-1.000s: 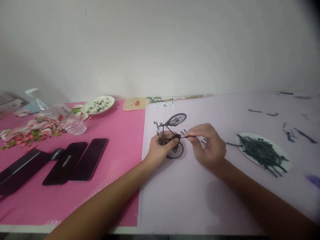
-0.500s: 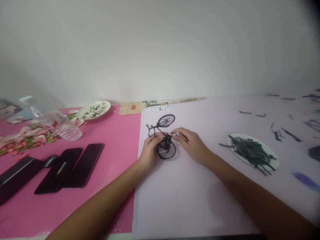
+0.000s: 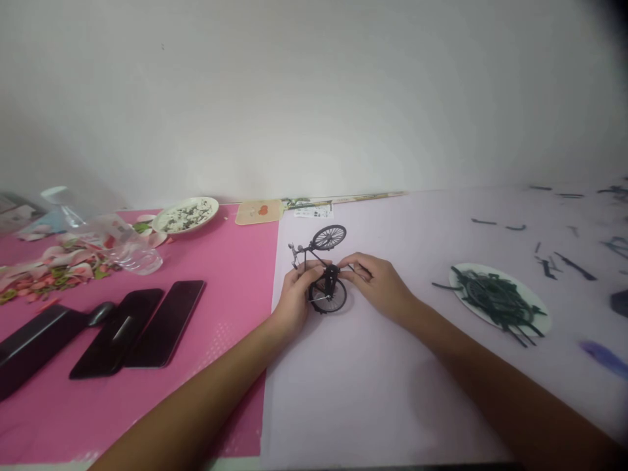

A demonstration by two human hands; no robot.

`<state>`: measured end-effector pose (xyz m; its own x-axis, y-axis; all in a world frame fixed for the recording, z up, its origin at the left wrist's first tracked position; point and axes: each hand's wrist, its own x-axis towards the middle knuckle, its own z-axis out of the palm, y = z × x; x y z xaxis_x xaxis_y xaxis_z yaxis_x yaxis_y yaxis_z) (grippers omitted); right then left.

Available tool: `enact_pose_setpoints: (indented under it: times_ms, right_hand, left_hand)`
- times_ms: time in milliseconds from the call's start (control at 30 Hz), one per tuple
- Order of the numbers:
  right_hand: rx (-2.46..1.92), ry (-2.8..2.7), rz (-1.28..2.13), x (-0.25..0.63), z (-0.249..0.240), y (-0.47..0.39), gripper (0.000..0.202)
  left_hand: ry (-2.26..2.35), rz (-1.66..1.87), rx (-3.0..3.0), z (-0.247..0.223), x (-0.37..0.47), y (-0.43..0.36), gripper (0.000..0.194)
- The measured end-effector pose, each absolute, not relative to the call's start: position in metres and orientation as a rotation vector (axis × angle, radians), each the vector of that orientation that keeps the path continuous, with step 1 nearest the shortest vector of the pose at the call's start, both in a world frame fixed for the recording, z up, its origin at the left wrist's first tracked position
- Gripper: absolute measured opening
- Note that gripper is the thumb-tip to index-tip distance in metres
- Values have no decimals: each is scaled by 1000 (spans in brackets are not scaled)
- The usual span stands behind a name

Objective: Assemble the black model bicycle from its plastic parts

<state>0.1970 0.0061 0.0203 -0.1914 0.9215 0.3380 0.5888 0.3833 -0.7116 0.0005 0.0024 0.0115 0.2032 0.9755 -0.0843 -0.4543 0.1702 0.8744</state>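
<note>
A small black model bicycle [image 3: 328, 261] is tilted on its side over the white part of the table, one spoked wheel pointing away from me and the other close to my hands. My left hand [image 3: 296, 291] grips its frame from the left, thumb on top near the crank. From the right, my right hand [image 3: 370, 278] reaches the bicycle's middle, thumb and forefinger pinched together beside the crank. A small dark bit shows at those fingertips, too tiny to make out. The left fingers are partly hidden behind the frame.
Right: a white plate [image 3: 461, 302] heaped with dark plastic parts, with loose parts [image 3: 575, 267] beyond it. Left: two phones [image 3: 164, 324], a clear bottle [image 3: 125, 245], a dish of pale bits [image 3: 185, 216] and pink petals [image 3: 73, 265]. A fly swatter [image 3: 259, 211] lies by the wall.
My right fingertips have come slightly left, closing up against the bicycle's crank. The left hand keeps its hold, and the whole view has shifted a little.
</note>
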Motion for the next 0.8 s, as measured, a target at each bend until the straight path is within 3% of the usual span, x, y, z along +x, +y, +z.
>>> enact_pose_setpoints:
  times_ms: [567,800]
  right_hand:
    - [-1265,-1877,596,201,20,6,21]
    - [-1405,-1732,405,218,33,9,50]
  left_hand:
    - [788,1173,828,12,1,2,33]
    - [765,1163,791,15,1,1,38]
